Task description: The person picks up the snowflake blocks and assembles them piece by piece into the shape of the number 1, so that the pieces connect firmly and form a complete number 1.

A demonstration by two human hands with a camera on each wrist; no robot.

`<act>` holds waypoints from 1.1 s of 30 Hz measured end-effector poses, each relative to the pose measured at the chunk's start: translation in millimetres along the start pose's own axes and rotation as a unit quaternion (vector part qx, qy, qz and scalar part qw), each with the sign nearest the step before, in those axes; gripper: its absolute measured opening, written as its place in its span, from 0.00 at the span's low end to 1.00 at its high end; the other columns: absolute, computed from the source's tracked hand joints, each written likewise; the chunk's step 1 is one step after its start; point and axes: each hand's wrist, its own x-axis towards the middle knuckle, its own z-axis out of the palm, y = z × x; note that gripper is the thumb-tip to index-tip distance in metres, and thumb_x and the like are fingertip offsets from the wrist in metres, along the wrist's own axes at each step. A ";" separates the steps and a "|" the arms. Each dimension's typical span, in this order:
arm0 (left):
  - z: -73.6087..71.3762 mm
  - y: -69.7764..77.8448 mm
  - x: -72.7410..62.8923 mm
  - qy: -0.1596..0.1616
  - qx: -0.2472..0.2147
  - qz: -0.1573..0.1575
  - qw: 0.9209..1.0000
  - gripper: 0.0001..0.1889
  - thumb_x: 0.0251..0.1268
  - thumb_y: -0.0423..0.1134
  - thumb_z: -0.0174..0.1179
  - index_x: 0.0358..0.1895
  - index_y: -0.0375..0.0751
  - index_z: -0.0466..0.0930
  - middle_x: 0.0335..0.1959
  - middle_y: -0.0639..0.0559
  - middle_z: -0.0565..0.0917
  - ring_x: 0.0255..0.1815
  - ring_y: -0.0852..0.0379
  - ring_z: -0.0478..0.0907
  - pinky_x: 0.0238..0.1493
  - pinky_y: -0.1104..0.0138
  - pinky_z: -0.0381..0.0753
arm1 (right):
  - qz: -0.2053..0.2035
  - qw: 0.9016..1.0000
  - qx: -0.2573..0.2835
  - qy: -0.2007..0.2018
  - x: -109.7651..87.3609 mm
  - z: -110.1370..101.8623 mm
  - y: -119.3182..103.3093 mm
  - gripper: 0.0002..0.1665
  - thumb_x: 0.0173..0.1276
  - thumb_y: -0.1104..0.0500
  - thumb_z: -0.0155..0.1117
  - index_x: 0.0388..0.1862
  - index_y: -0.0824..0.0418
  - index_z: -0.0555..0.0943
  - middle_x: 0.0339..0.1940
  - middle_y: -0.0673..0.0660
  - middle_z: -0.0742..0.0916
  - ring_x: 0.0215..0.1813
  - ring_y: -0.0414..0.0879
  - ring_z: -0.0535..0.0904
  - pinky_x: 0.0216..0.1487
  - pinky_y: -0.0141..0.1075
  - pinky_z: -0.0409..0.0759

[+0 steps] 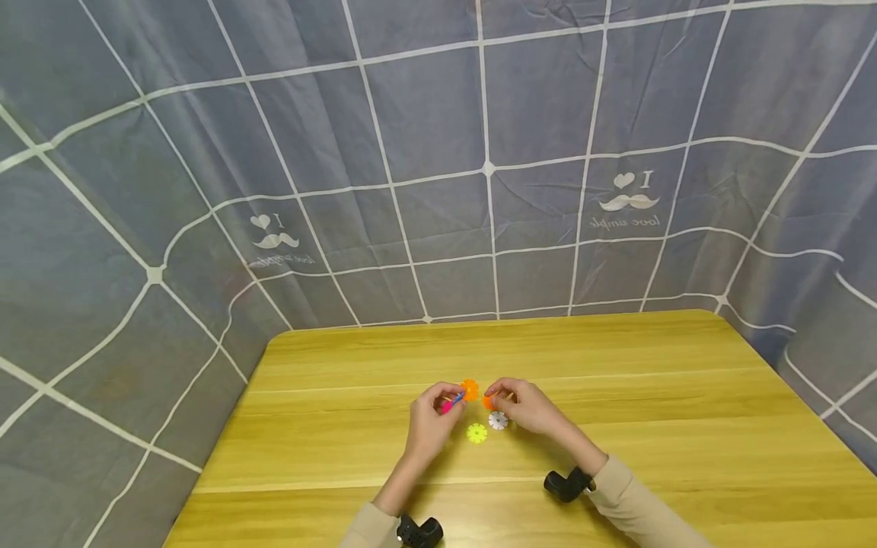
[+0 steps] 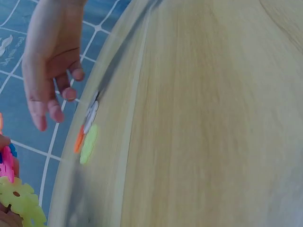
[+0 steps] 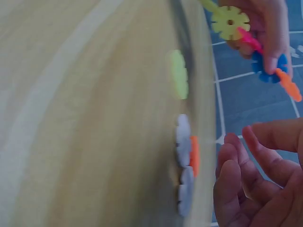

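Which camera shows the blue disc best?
The right wrist view: the blue disc shows its notched face there, though the left hand covers part of it. The head view shows only a thin blue strip in that hand; the left wrist view, only a sliver beside the pink piece.

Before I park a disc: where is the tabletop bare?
Bare tabletop runs left of the left hand, right of the right hand, beyond both to the curtain, and between the wrist cameras, nearer than the yellow-green disc. Crowded: around the gap between the hands, where that disc, two white discs and an orange disc cluster.
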 end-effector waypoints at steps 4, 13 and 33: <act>-3.2 0.2 0.5 0.008 -0.003 -0.013 1.000 0.08 0.58 0.25 0.62 0.41 0.29 0.81 0.36 0.39 0.84 0.28 0.59 0.73 0.27 0.79 0.71 | -0.012 1.000 -0.015 -0.012 -0.3 4.8 4.4 0.08 0.67 0.65 0.59 0.43 0.64 0.82 0.32 0.53 0.84 0.30 0.41 0.73 0.27 0.28 0.71; -0.8 -26.8 7.6 0.029 -0.027 -0.046 0.998 0.08 0.60 0.28 0.63 0.43 0.34 0.82 0.36 0.41 0.82 0.27 0.61 0.69 0.24 0.78 0.67 | -0.018 0.998 -0.043 -0.049 -1.2 13.2 5.6 0.11 0.60 0.65 0.68 0.42 0.64 0.82 0.33 0.52 0.85 0.34 0.39 0.76 0.32 0.28 0.74; 6.1 -39.7 9.6 0.037 -0.020 -0.033 0.999 0.10 0.57 0.34 0.68 0.42 0.37 0.82 0.33 0.45 0.81 0.28 0.65 0.71 0.28 0.79 0.70 | -0.036 0.989 -0.127 -0.070 -3.1 26.2 -7.8 0.12 0.53 0.59 0.76 0.37 0.57 0.86 0.32 0.48 0.84 0.34 0.41 0.74 0.34 0.31 0.71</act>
